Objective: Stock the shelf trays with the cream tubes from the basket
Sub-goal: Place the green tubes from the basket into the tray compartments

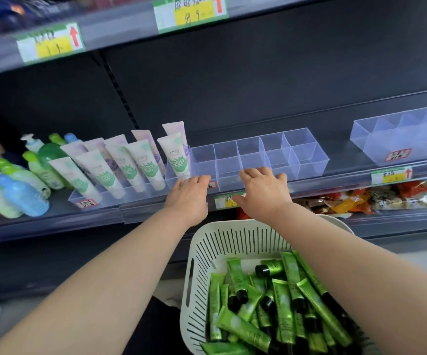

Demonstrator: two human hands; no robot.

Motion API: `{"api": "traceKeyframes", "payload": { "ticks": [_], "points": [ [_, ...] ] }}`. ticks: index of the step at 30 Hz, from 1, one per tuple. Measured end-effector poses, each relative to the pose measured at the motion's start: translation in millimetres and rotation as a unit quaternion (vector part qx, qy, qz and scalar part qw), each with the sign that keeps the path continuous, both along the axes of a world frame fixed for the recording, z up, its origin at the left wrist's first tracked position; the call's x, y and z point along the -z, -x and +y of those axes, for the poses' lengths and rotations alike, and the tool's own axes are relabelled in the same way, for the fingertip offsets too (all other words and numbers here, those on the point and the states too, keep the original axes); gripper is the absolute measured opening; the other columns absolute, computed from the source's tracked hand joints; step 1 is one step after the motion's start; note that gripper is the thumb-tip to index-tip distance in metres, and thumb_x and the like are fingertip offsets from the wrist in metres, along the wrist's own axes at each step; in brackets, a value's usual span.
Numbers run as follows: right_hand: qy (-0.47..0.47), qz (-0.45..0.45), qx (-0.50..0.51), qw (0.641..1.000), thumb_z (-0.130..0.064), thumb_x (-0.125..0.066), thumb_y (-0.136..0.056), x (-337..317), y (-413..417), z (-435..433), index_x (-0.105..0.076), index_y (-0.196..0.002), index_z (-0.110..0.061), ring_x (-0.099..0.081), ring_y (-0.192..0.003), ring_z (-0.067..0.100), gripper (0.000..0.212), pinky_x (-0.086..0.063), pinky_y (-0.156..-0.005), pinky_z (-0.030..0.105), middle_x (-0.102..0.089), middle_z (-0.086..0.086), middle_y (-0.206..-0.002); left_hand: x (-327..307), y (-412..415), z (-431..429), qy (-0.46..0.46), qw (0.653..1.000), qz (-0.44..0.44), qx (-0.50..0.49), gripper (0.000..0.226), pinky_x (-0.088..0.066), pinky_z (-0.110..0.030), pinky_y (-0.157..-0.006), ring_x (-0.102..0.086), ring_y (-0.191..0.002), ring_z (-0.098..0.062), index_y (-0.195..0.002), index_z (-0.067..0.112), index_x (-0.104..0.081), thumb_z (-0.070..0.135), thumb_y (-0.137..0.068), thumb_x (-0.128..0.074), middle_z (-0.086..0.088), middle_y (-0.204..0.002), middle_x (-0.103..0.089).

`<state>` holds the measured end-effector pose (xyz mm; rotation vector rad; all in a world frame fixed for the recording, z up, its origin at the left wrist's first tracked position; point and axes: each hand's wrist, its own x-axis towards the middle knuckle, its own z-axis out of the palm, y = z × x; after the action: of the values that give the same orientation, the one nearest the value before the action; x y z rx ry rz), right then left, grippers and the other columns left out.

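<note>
A clear plastic tray (302, 155) with several bare compartments sits on the middle shelf. My left hand (189, 194) touches its front left corner, fingers curled over the rim. My right hand (262, 188) rests on the tray's front wall near the middle, fingers bent over the edge. Neither hand holds a tube. Below, a white slotted basket (202, 252) holds several green cream tubes (243, 326) with black caps, lying in a loose pile.
White tubes (145, 165) with green print stand in a tray to the left. Green and blue bottles (20, 193) lie further left. Another clear tray (402, 139) sits at the right. Snack packets (376, 196) fill the shelf below.
</note>
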<state>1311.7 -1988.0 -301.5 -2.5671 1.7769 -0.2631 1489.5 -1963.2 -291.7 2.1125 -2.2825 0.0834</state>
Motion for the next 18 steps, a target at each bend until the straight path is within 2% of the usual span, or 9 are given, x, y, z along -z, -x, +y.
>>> {"api": "traceKeyframes", "payload": {
  "ticks": [7,10,12,15,18],
  "points": [
    [0.016,-0.036,-0.015,0.999,-0.037,-0.050,-0.094,7.7,18.3,10.0,-0.029,-0.146,-0.020,-0.021,-0.142,0.020,0.059,-0.026,-0.107,0.048,-0.027,-0.001,-0.154,4.9,16.2,14.9,0.070,0.995,0.072,0.028,0.056,-0.035,-0.033,-0.103,-0.042,-0.127,-0.024,-0.140,0.016,-0.039,0.008,-0.088,-0.058,-0.002,-0.143,-0.040],
    [0.050,-0.058,-0.017,0.997,-0.029,-0.052,-0.092,13.8,39.1,24.6,-0.037,-0.142,-0.022,-0.029,-0.138,0.021,0.053,-0.030,-0.105,0.047,-0.034,0.000,-0.151,9.5,29.6,24.0,0.099,0.987,0.107,0.063,0.052,-0.035,-0.034,-0.104,-0.038,-0.131,-0.020,-0.139,0.015,-0.043,0.001,-0.089,-0.052,0.000,-0.145,-0.040],
    [0.053,-0.056,-0.008,0.997,-0.027,-0.052,-0.090,22.6,61.4,38.0,-0.045,-0.137,-0.024,-0.037,-0.132,0.022,0.048,-0.033,-0.101,0.046,-0.040,-0.001,-0.146,15.2,39.1,31.4,0.111,0.980,0.127,0.106,0.046,-0.042,-0.036,-0.096,-0.042,-0.126,-0.018,-0.131,0.015,-0.052,-0.003,-0.088,-0.052,0.002,-0.139,-0.046],
    [-0.002,-0.020,0.003,1.000,-0.027,-0.051,-0.090,44.5,97.3,52.2,-0.058,-0.125,-0.030,-0.043,-0.124,0.020,0.035,-0.035,-0.097,0.042,-0.049,-0.006,-0.137,33.7,51.5,37.1,0.086,0.976,0.117,0.160,0.042,-0.045,-0.036,-0.089,-0.047,-0.119,-0.018,-0.121,0.016,-0.059,-0.006,-0.086,-0.051,0.003,-0.130,-0.052],
    [-0.057,-0.007,-0.005,0.998,-0.024,-0.049,-0.090,65.3,119.5,48.6,-0.062,-0.118,-0.034,-0.048,-0.118,0.019,0.032,-0.038,-0.096,0.036,-0.057,-0.009,-0.128,63.0,67.3,38.2,0.019,0.978,0.130,0.159,0.042,-0.047,-0.037,-0.088,-0.050,-0.115,-0.017,-0.116,0.019,-0.062,-0.006,-0.086,-0.047,0.004,-0.124,-0.056]
  ]
}}
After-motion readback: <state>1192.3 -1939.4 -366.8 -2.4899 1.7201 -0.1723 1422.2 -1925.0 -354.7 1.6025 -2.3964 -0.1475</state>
